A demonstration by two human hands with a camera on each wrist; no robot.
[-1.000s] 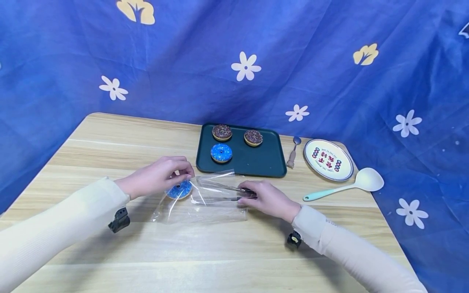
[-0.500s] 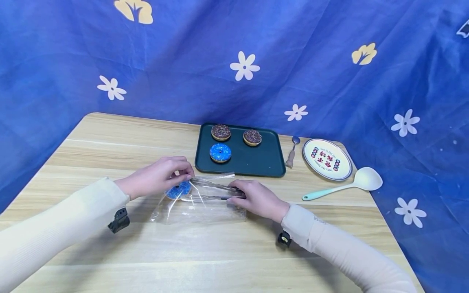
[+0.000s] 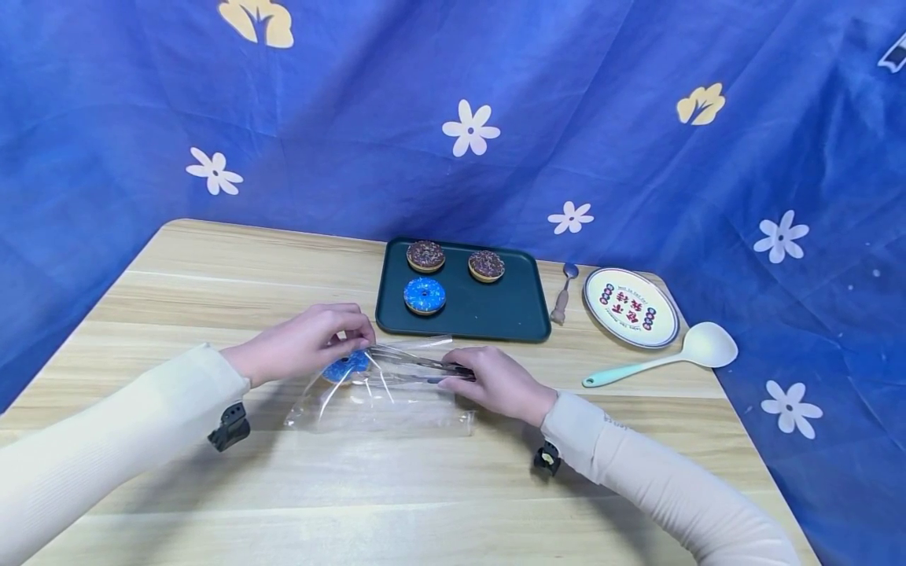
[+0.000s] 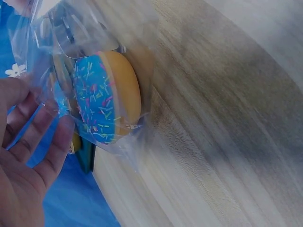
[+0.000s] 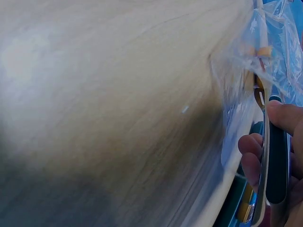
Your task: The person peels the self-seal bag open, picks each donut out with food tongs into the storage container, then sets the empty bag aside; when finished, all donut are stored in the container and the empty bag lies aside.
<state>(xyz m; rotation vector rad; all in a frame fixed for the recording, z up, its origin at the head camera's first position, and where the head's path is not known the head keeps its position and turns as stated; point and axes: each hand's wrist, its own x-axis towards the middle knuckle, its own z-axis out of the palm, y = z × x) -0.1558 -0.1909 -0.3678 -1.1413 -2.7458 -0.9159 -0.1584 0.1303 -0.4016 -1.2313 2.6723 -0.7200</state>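
Note:
A clear plastic bag (image 3: 396,413) lies on the table with a blue sprinkled donut (image 4: 97,101) inside its left part. My left hand (image 3: 307,342) pinches the bag's upper edge, right over the donut. From the right, my right hand (image 3: 499,381) grips a pair of metal tongs (image 5: 278,156) with dark handle pads. The tongs reach into the bag, their tips near the donut; the left wrist view shows metal close to its top edge. Whether they touch or clasp the donut is hard to tell through the shiny plastic.
Behind the bag, a dark green tray (image 3: 495,310) holds two chocolate donuts (image 3: 486,266) and another blue donut (image 3: 425,295). To its right are a small spoon (image 3: 561,299), a printed plate (image 3: 633,334) and a white ladle (image 3: 708,346) with a mint handle.
My right hand has moved left, bringing the tongs deeper into the bag and nearer the donut. The tongs' arms look closer together. My left hand keeps its place at the bag's edge.

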